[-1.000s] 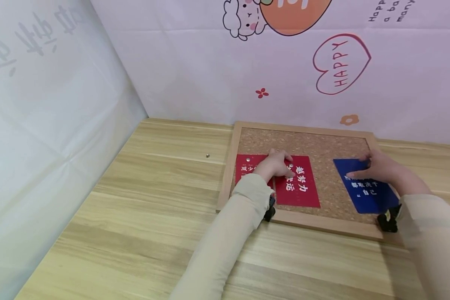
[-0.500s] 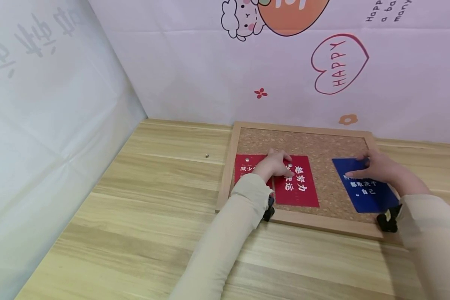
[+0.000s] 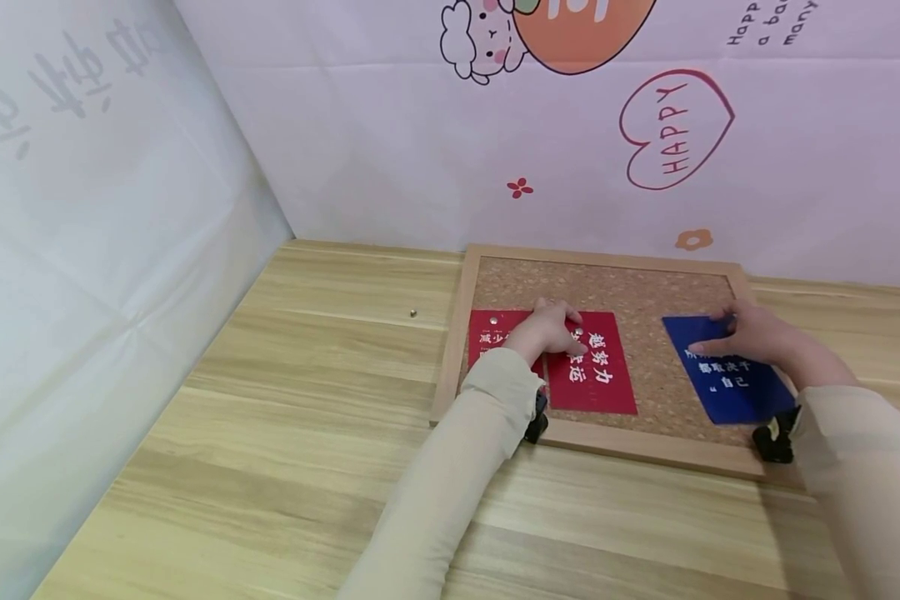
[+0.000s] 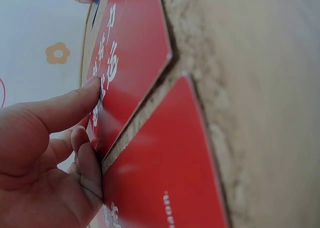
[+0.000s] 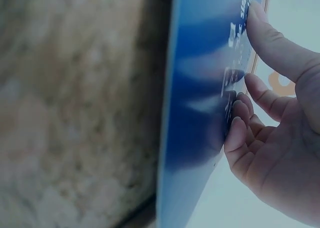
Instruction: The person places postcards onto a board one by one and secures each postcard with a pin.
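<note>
Two red cards with white characters lie side by side on a wood-framed cork board [image 3: 645,289]. My left hand [image 3: 543,331] rests across them, with thumb and fingers spread; the right-hand red card [image 3: 607,390] has a small pin [image 3: 579,331] between thumb and index finger in the head view. Another pin [image 3: 493,321] sits in the top of the left-hand red card [image 3: 521,317], which my hand and sleeve partly cover. A blue card [image 3: 738,398] lies slanted at the board's right, and my right hand [image 3: 761,337] touches its upper part. In the right wrist view its thumb [image 5: 280,48] reaches along the card's face.
One small metallic pin [image 3: 413,313] lies on the wooden table [image 3: 285,375], left of the board. A printed cloth wall [image 3: 390,150] rises right behind the board, and a white cloth [image 3: 105,275] closes off the left side.
Both hands keep their places on the cards. The whole head view has shifted slightly to the left; otherwise nothing has visibly moved.
</note>
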Action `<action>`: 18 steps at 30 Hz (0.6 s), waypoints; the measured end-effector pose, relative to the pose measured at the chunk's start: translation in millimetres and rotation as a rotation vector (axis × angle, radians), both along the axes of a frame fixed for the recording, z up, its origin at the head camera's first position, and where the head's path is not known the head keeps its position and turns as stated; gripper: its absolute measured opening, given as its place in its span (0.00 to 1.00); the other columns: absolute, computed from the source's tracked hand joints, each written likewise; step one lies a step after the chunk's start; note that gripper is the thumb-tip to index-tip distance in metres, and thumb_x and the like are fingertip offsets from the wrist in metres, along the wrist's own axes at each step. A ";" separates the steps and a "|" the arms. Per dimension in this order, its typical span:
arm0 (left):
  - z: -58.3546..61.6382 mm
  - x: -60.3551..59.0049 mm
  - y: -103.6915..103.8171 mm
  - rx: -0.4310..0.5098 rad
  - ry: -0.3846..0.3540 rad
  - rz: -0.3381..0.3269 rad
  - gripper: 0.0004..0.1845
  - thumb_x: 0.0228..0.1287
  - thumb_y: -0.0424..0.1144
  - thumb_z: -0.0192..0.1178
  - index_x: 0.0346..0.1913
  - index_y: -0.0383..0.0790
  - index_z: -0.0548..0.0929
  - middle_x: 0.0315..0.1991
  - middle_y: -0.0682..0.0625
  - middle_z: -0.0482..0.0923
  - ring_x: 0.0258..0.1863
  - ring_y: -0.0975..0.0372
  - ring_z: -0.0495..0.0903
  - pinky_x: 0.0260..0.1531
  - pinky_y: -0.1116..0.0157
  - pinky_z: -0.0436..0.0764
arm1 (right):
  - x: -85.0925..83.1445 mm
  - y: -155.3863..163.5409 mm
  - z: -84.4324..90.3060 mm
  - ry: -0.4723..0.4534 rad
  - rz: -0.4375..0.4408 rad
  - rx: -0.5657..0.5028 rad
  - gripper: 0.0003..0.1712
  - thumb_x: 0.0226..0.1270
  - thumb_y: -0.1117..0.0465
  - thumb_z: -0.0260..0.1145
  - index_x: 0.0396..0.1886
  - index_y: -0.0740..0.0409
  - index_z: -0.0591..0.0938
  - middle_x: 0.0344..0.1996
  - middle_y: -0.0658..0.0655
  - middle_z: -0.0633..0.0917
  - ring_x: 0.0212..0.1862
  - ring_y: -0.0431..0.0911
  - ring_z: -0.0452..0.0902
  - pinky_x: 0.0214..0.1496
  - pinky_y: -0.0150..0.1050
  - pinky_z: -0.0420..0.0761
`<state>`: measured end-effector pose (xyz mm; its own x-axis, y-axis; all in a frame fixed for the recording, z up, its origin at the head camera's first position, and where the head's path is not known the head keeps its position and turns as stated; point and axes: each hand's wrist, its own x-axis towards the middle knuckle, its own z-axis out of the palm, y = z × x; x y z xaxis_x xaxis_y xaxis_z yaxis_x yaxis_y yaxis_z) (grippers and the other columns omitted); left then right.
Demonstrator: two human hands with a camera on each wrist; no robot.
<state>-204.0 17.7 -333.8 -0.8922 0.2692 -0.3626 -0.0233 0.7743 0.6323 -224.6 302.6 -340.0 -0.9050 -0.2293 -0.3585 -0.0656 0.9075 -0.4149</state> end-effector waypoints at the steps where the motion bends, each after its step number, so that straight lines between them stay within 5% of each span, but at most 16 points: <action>1: 0.0 0.0 0.3 0.003 -0.001 0.000 0.22 0.63 0.42 0.62 0.60 0.47 0.75 0.66 0.45 0.59 0.61 0.58 0.62 0.54 0.65 0.71 | 0.2 0.1 0.2 -0.001 0.001 -0.006 0.46 0.62 0.49 0.67 0.59 0.84 0.57 0.53 0.90 0.63 0.51 0.76 0.67 0.50 0.65 0.72; 18: -4.2 -3.5 0.2 0.026 -0.003 -0.009 0.23 0.63 0.41 0.63 0.60 0.46 0.75 0.67 0.45 0.58 0.64 0.57 0.61 0.56 0.65 0.70 | 0.6 2.2 -2.2 -0.031 -0.004 -0.048 0.48 0.63 0.48 0.65 0.63 0.82 0.55 0.57 0.87 0.57 0.56 0.75 0.59 0.55 0.67 0.66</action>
